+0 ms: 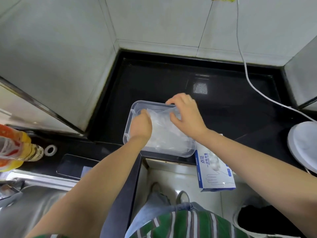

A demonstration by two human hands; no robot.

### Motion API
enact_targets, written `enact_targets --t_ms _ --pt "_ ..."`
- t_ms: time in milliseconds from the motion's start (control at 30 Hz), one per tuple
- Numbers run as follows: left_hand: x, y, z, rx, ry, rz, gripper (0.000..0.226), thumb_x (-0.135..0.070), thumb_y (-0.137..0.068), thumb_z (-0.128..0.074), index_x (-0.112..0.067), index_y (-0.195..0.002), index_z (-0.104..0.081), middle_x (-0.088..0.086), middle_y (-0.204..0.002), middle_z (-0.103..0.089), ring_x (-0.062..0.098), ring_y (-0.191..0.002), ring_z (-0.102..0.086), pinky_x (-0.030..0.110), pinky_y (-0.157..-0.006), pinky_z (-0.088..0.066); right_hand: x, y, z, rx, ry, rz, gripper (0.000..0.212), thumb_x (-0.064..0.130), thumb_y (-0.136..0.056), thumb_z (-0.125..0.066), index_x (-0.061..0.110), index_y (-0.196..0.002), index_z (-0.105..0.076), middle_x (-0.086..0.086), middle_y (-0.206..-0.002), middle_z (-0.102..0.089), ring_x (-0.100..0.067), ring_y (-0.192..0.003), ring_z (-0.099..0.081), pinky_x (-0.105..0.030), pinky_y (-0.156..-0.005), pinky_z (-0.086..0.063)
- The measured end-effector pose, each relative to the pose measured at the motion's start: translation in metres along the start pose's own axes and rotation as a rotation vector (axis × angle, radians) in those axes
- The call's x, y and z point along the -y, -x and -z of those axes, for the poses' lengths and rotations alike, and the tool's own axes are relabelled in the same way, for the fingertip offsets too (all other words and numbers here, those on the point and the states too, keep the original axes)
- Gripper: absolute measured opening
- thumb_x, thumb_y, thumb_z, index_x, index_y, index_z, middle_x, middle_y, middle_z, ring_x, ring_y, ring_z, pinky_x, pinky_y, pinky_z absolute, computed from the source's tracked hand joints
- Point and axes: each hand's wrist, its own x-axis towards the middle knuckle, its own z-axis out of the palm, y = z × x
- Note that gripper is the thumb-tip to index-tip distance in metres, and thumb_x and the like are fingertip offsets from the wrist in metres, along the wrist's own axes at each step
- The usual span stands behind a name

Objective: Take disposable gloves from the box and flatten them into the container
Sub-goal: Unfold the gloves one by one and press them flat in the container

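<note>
A clear plastic container [135, 107] sits on the black counter, holding thin translucent disposable gloves [163, 131]. My left hand [141, 125] is inside the container at its left side, fingers curled and pinching a glove's edge. My right hand [186, 114] hovers over the far right part, thumb and fingers curled round the same glove's other end. The blue and white glove box [214, 172] lies at the counter's front edge, right of the container, partly under my right forearm.
A white cable [247, 74] runs down the tiled wall across the counter. A white round lid or appliance [303, 145] stands at far right. A steel sink [34, 203] and an orange-labelled bottle [15, 146] are at left. A dark phone-like slab [75, 166] lies near the sink.
</note>
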Motion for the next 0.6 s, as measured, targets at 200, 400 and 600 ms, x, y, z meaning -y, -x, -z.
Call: enact_targets --t_ms 200,400,600 --pt "0.003 0.002 -0.003 0.021 -0.221 -0.106 0.044 -0.010 -0.098 -0.051 -0.009 -0.140 -0.036 0.009 -0.103 -0.066 0.018 -0.080 -0.067 0.021 -0.062 -0.049 0.004 0.010 -0.034 0.508 -0.105 -0.282 0.031 0.016 -0.099 -0.053 0.022 -0.130 -0.055 -0.002 -0.102 -0.061 -0.016 -0.085 -0.056 -0.033 -0.085 -0.050" --pt "0.001 0.000 0.001 -0.001 -0.346 -0.202 0.052 -0.007 -0.093 -0.058 -0.011 -0.139 -0.033 0.013 -0.130 -0.051 0.025 -0.107 -0.061 0.027 -0.082 -0.054 -0.001 0.016 -0.056 0.797 -0.098 -0.449 0.062 0.016 -0.099 -0.055 0.029 -0.152 -0.027 -0.009 -0.140 -0.046 -0.025 -0.115 -0.056 -0.030 -0.100 -0.046" --pt "-0.021 -0.005 -0.013 0.114 -0.404 -0.371 0.039 0.001 -0.086 -0.059 -0.007 -0.123 -0.050 0.013 -0.121 -0.054 0.028 -0.108 -0.056 0.033 -0.083 -0.047 0.002 0.011 -0.069 0.875 -0.150 -0.516 0.057 0.012 -0.093 -0.059 0.008 -0.145 -0.035 -0.006 -0.121 -0.039 -0.022 -0.102 -0.052 -0.029 -0.086 -0.044"
